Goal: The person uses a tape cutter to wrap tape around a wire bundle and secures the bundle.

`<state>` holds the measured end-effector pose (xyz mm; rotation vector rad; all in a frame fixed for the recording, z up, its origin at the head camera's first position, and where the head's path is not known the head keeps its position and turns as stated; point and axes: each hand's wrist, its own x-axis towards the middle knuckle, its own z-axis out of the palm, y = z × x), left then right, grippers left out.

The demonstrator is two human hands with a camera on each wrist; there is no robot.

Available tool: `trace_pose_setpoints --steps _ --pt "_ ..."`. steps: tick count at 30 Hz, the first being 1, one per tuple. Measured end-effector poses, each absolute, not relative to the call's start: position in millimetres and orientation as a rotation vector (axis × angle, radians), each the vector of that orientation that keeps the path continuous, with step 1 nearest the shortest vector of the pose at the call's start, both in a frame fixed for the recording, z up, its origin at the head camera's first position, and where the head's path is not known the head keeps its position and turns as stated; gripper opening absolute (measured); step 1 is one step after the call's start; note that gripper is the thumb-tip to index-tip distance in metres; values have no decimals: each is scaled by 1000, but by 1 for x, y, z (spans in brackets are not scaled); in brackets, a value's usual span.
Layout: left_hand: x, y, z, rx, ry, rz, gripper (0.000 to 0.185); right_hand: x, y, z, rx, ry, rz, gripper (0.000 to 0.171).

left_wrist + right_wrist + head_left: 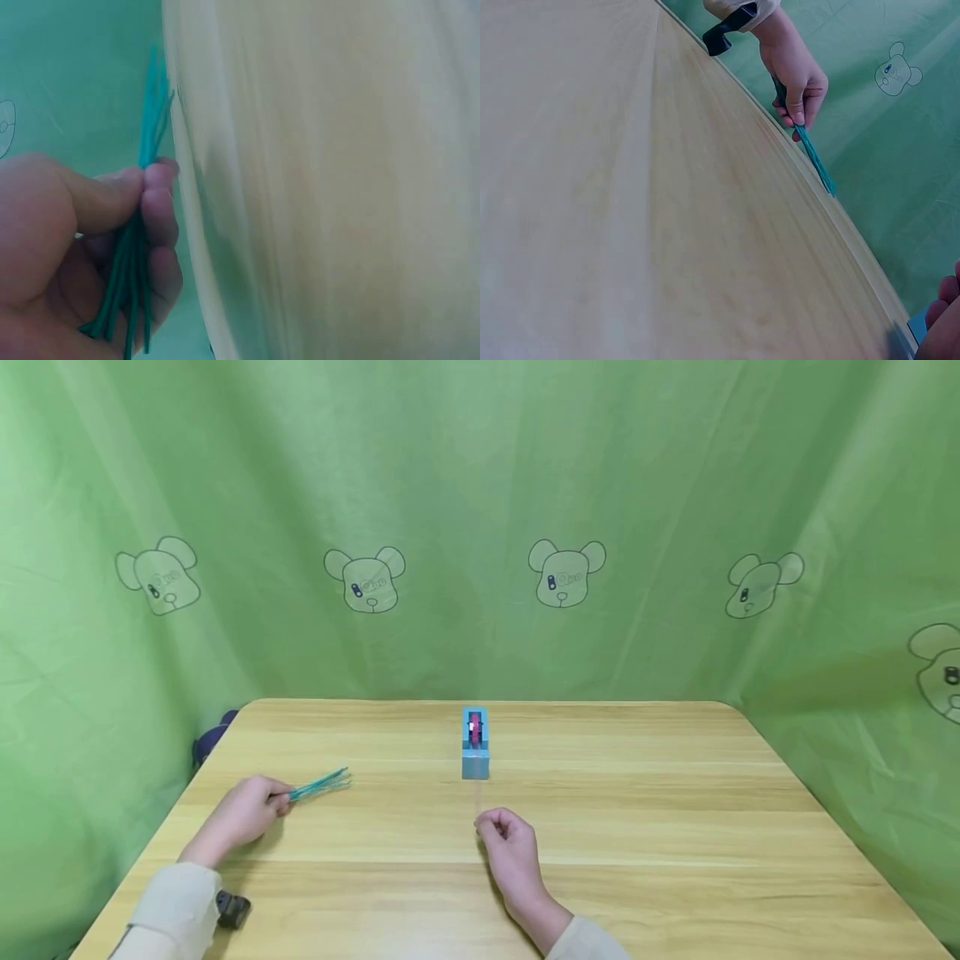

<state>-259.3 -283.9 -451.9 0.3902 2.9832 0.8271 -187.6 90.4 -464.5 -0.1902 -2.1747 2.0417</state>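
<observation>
My left hand (247,810) pinches a bundle of thin teal strands (321,785) between thumb and fingers, above the left part of the table. In the left wrist view the bundle (154,112) fans out past both sides of the grip. A blue tape dispenser (475,766) with a pink-cored roll (476,729) stands at the table's back middle. From its front a clear strip of tape (478,797) runs toward me. My right hand (517,860) pinches the strip's near end with thumb and forefinger. Only some right fingers (945,319) show in the right wrist view.
The light wooden table (675,827) has rounded back corners. A green curtain (465,468) with printed bear heads hangs behind and at both sides. Something purple (213,739) shows beyond the back left edge. A black device (233,910) sits at my left wrist.
</observation>
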Motion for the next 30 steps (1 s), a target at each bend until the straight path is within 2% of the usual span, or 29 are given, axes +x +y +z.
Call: trace_pose_setpoints --steps 11,18,21,30 --pt "-258 -282 -452 407 2923 975 17 -197 93 -481 -197 -2180 2045 11" --pt "-257 -278 -453 514 2892 1016 18 -180 90 -453 -160 -2158 2051 11" --pt "-257 -276 -454 553 2901 997 21 -180 90 -454 -159 -2159 2048 11" --pt "-259 -268 -451 536 2931 1028 15 -196 93 -481 -209 -2196 2024 11"
